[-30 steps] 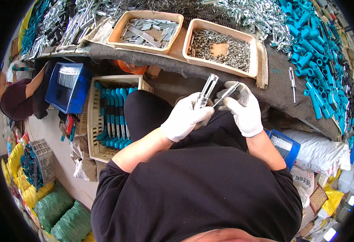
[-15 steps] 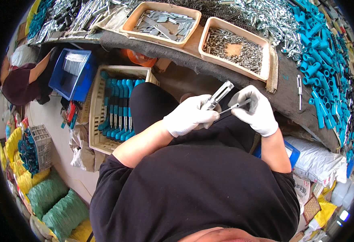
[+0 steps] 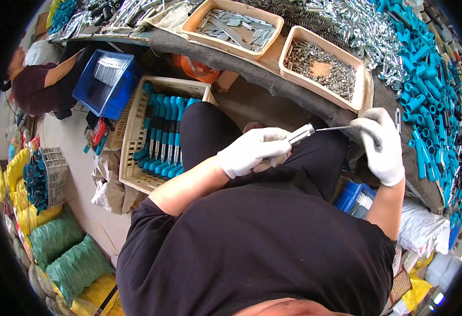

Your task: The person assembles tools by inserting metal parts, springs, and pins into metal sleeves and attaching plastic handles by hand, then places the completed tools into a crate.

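Note:
My left hand (image 3: 253,151), in a white glove, is closed round a shiny slotted metal tube (image 3: 300,134) that sticks out to the right above my lap. Off to its right, my gloved right hand (image 3: 382,150) pinches a thin metal rod (image 3: 336,128). The rod points left and its tip is close to the tube's open end; whether the two touch I cannot tell. My left fingers hide the rear part of the tube.
On the bench ahead stand a tray of flat metal pieces (image 3: 186,27) and a tray of small metal parts (image 3: 361,87). Teal tubes (image 3: 425,95) heap up at the right. A cream crate (image 3: 127,166) of teal-handled tools and a blue bin (image 3: 104,108) stand left, near another person (image 3: 36,87).
My right hand has moved right, away from my left, with the rod now pointing at the tube's end. The tube has tipped flatter. The whole view has shifted slightly.

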The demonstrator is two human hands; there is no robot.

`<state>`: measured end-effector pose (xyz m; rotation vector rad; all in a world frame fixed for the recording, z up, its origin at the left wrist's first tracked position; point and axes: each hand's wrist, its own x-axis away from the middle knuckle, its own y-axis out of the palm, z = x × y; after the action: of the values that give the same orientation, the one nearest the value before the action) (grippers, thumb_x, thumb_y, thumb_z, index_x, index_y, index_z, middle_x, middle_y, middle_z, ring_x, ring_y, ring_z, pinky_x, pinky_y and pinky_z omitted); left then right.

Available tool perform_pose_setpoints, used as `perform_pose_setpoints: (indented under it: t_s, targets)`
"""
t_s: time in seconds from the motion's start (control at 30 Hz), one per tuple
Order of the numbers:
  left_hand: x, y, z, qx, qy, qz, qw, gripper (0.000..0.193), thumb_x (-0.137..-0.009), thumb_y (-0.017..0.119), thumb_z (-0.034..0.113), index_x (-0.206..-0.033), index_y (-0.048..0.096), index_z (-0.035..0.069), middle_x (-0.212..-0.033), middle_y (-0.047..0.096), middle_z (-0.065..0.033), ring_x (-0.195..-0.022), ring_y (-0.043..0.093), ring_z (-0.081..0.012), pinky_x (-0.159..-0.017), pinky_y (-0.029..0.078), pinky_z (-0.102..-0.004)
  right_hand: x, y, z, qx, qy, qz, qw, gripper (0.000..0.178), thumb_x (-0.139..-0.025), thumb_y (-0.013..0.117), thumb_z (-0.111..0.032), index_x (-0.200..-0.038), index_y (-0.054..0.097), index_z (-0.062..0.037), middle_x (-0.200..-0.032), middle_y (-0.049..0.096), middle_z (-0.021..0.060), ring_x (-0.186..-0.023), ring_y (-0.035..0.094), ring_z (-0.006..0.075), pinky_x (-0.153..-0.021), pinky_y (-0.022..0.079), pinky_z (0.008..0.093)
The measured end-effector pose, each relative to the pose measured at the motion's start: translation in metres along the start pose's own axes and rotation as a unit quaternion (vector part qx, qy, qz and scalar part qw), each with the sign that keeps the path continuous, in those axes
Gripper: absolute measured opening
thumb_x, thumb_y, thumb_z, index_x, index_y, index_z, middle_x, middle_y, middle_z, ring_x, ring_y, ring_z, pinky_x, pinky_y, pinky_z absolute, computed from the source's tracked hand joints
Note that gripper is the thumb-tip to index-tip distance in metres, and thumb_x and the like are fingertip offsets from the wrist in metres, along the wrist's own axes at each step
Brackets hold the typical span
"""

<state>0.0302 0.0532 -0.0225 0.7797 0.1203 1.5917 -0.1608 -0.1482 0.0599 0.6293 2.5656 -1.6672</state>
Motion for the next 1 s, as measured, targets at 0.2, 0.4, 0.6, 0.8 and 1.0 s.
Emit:
perform_pose_setpoints:
  t_s: [0.2, 0.4, 0.6, 0.8, 1.0]
  targets:
    - [0.011, 0.001, -0.006, -0.037, -0.012, -0.004, 0.999, 0.031, -0.089, 0.063, 0.026, -0.111, 0.062, 0.004, -0.075, 0.055, 0.0024, -0.054, 0.04, -0.002, -0.046, 0.03, -0.0176, -0.019, 0.01, -0.019, -0.012, -0.098, -0.061, 0.993, 0.019, -0.075, 0.059, 0.003, -0.089, 0.067, -0.0058, -0.089, 0.058, 0.0142, -0.084, 0.059, 0.0325, -0.074, 0.048, 0.0386]
    - [0.007, -0.007, -0.026, 0.082, 0.047, -0.099, 0.991, 0.047, -0.09, 0.062, 0.023, -0.13, 0.052, 0.0, -0.086, 0.055, 0.0015, -0.055, 0.039, 0.0017, -0.043, 0.026, -0.0135, -0.007, 0.028, -0.025, -0.072, -0.094, -0.029, 0.993, 0.022, -0.071, 0.061, 0.007, -0.088, 0.067, -0.0044, -0.083, 0.057, 0.0142, -0.077, 0.058, 0.0308, -0.068, 0.047, 0.0376]
    - [0.014, -0.004, -0.025, 0.059, 0.041, -0.064, 0.995, 0.043, -0.089, 0.064, 0.023, -0.126, 0.057, 0.001, -0.082, 0.057, 0.002, -0.054, 0.039, 0.0009, -0.043, 0.025, -0.0149, -0.007, 0.03, -0.027, -0.069, -0.1, -0.052, 0.991, 0.022, -0.069, 0.063, 0.006, -0.087, 0.069, -0.0048, -0.082, 0.056, 0.0133, -0.076, 0.057, 0.03, -0.067, 0.046, 0.0364]
    - [0.014, -0.004, -0.021, 0.02, 0.045, -0.064, 0.997, 0.042, -0.089, 0.064, 0.024, -0.123, 0.059, 0.0, -0.081, 0.058, 0.0012, -0.053, 0.04, -0.0001, -0.043, 0.026, -0.0164, -0.005, 0.028, -0.028, -0.075, -0.099, -0.053, 0.991, 0.023, -0.068, 0.063, 0.006, -0.087, 0.069, -0.0049, -0.082, 0.056, 0.0135, -0.077, 0.058, 0.0301, -0.067, 0.047, 0.0366]
    - [0.007, -0.01, -0.03, 0.016, 0.055, -0.049, 0.997, 0.038, -0.088, 0.064, 0.022, -0.116, 0.062, -0.002, -0.085, 0.062, -0.0018, -0.063, 0.049, -0.003, -0.052, 0.036, -0.0174, -0.001, 0.038, -0.025, -0.085, -0.082, -0.029, 0.993, 0.021, -0.07, 0.062, 0.006, -0.087, 0.068, -0.0044, -0.083, 0.056, 0.0138, -0.077, 0.058, 0.0299, -0.068, 0.047, 0.0368]
